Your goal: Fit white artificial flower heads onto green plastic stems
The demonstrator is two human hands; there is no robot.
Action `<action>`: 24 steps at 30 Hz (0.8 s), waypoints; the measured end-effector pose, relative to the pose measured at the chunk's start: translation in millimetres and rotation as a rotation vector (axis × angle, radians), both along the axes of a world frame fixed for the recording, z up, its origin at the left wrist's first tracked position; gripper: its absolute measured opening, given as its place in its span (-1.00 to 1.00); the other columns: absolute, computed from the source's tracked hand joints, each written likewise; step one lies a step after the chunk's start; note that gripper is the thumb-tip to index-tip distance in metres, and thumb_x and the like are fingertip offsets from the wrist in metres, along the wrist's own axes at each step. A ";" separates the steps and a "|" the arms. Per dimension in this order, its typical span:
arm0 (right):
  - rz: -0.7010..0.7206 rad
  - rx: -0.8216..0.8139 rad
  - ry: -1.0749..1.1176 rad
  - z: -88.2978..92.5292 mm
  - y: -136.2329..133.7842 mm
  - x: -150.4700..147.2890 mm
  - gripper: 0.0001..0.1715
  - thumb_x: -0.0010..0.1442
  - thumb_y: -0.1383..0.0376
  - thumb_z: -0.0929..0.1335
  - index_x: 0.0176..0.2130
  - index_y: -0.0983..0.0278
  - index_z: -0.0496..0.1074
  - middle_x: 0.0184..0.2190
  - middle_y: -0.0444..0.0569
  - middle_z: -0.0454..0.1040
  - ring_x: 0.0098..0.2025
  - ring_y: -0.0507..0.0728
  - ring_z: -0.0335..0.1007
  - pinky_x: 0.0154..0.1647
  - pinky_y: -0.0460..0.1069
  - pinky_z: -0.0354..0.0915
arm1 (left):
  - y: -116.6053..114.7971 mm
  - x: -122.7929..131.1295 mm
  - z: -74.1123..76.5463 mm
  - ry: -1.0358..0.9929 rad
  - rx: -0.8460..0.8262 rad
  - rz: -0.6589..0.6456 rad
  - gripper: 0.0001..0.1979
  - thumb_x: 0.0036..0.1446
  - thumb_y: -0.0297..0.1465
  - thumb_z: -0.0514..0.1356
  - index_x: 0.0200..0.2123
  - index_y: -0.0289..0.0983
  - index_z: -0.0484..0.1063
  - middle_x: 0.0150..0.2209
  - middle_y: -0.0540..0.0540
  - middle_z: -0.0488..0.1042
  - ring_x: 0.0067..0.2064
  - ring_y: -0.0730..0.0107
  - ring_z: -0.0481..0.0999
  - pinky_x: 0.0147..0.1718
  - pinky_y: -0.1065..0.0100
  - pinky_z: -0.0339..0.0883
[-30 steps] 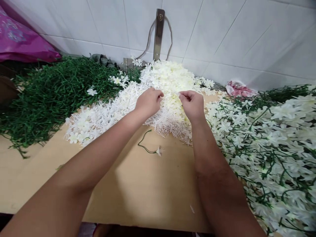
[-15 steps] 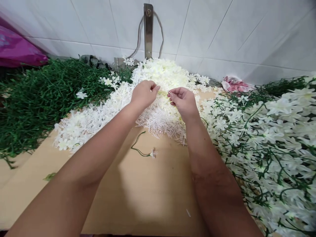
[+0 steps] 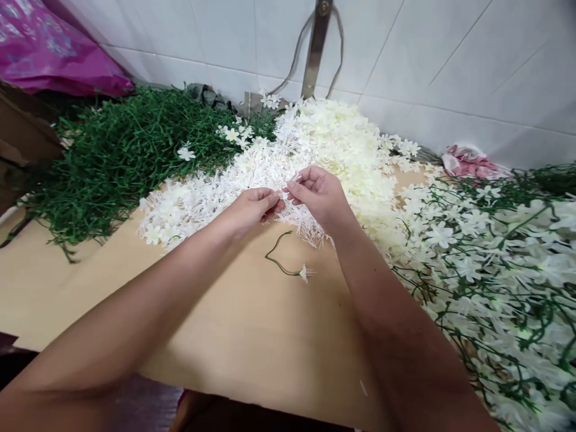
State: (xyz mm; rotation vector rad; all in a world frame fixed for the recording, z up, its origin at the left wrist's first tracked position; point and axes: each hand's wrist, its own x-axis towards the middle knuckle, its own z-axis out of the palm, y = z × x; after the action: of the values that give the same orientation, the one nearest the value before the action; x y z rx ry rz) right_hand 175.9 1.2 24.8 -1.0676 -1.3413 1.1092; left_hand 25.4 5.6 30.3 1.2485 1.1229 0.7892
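My left hand [image 3: 250,209] and my right hand [image 3: 317,193] meet fingertip to fingertip above the near edge of a heap of white plastic stamens [image 3: 225,186]. Both pinch a small white piece between them; what it is exactly I cannot make out. Behind them lies a mound of cream fabric petals [image 3: 342,141]. A single green stem with one white flower [image 3: 288,264] lies on the tan tabletop [image 3: 234,324] just below my hands.
A big pile of bare green stems [image 3: 112,156] fills the left. Finished stems with white flowers [image 3: 495,258] crowd the right side. A purple bag [image 3: 49,54] sits back left, a pink cloth [image 3: 468,162] back right, and a metal bracket [image 3: 317,48] hangs on the tiled wall.
My hands have come nearer to me and closed the gap between them; their fingertips now touch over the stamen heap. The view has shifted left and down.
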 end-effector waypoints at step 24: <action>0.086 0.143 -0.232 -14.6 5.8 8.8 -0.90 0.03 0.34 0.42 -0.44 0.26 0.39 -0.37 -0.09 0.44 -0.32 0.03 0.35 -0.32 -0.01 0.36 | 6.6 -2.0 -33.2 -0.149 0.075 0.042 -0.85 0.13 -0.53 0.17 -0.48 -0.30 0.29 -0.59 0.09 0.35 -0.60 0.64 0.26 -0.56 0.50 0.13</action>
State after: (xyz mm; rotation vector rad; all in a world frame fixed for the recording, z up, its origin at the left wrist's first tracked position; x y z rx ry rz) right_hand 184.7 7.1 10.2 -1.0656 -1.6380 0.9567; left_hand 23.4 12.2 -2.9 1.2102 1.0099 0.9477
